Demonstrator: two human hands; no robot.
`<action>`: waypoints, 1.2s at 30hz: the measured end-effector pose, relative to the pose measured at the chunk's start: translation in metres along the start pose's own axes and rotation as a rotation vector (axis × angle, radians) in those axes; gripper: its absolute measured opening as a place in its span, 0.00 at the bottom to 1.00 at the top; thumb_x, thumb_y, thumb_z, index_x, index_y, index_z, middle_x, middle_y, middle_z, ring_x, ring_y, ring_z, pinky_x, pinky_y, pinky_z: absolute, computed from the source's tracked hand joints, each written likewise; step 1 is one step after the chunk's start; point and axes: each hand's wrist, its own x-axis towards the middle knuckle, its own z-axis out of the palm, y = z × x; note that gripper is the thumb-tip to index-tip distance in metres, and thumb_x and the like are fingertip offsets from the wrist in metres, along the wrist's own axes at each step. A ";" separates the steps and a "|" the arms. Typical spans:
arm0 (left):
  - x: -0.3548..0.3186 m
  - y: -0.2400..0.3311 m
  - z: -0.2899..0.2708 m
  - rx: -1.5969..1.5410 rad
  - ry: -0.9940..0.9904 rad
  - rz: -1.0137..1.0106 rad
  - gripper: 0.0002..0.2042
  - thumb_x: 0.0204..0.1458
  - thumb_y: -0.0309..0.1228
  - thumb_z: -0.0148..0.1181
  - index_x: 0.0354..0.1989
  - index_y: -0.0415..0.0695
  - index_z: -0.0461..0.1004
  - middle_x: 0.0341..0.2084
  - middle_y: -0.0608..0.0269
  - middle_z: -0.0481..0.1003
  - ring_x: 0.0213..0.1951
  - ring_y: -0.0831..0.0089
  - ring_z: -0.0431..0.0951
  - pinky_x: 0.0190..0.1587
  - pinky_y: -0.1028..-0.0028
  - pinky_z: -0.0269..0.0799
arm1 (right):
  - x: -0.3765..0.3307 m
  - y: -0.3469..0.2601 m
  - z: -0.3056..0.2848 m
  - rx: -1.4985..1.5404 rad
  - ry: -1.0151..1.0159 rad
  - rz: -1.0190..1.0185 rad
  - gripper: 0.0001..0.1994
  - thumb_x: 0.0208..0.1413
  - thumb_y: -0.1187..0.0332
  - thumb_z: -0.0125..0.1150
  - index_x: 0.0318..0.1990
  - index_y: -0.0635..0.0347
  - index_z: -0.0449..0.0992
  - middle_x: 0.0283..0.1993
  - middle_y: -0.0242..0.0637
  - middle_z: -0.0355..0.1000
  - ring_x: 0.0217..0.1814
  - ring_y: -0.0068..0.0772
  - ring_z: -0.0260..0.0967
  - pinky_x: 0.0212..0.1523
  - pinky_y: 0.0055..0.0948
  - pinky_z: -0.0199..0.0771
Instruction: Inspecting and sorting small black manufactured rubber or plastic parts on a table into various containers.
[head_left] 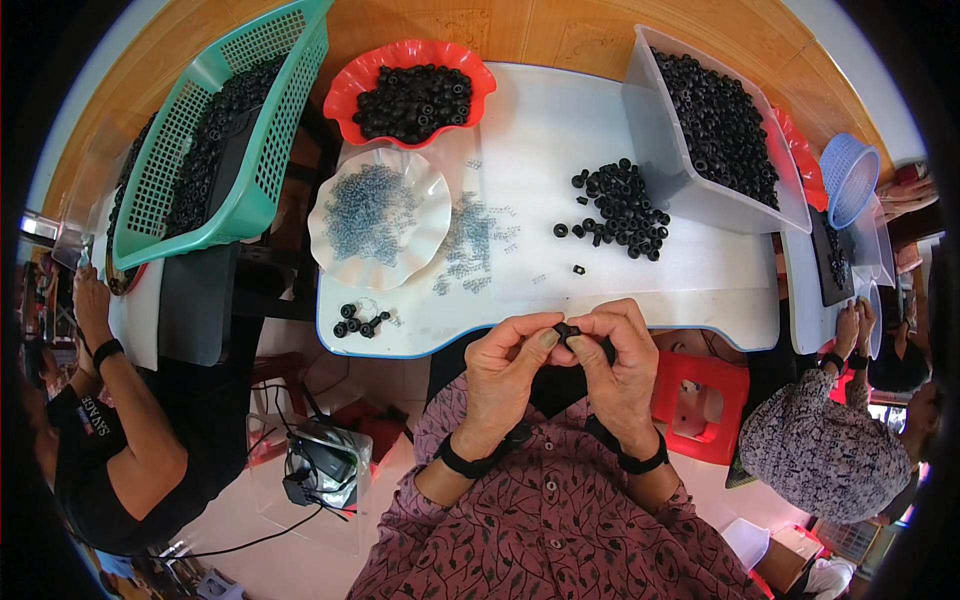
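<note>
My left hand (505,372) and my right hand (620,370) meet just past the table's front edge. Both are closed, pinching a small black plastic part (567,330) between thumbs and fingertips; the fingers hide most of it. Beyond them lies a loose pile of round black plastic parts (628,208), with a few strays beside it. To the left, a white scalloped plate (434,195) holds many small metal springs (368,212), and more springs (468,245) are scattered on the tabletop. Near the front left corner sits a small cluster of black pieces (358,322).
At the back stand a red wavy-rimmed bowl (482,78) and a translucent bin (660,175), both filled with black parts. A green basket (262,140) is at far left. Co-workers sit left (130,440) and right (830,440). A red stool (735,400) stands right of me.
</note>
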 end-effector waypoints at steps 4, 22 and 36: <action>0.000 0.001 0.000 0.043 0.001 0.004 0.10 0.58 0.19 0.54 0.47 0.33 0.75 0.32 0.60 0.79 0.33 0.78 0.79 0.41 0.80 0.77 | -0.001 0.004 -0.001 -0.044 -0.008 0.007 0.09 0.49 0.84 0.61 0.38 0.64 0.75 0.38 0.37 0.67 0.37 0.30 0.70 0.37 0.25 0.74; -0.001 0.003 -0.001 0.090 0.021 -0.004 0.09 0.59 0.20 0.53 0.46 0.33 0.75 0.31 0.62 0.78 0.33 0.81 0.78 0.41 0.81 0.76 | -0.002 0.004 0.000 -0.206 -0.034 -0.019 0.10 0.47 0.82 0.63 0.37 0.62 0.75 0.37 0.37 0.68 0.40 0.37 0.65 0.41 0.32 0.67; 0.003 0.000 -0.001 -0.213 -0.016 -0.122 0.10 0.61 0.22 0.51 0.48 0.32 0.73 0.34 0.60 0.77 0.33 0.78 0.76 0.41 0.78 0.74 | 0.001 0.000 0.006 0.004 -0.018 0.056 0.06 0.53 0.82 0.59 0.38 0.65 0.74 0.37 0.37 0.67 0.34 0.25 0.70 0.35 0.21 0.72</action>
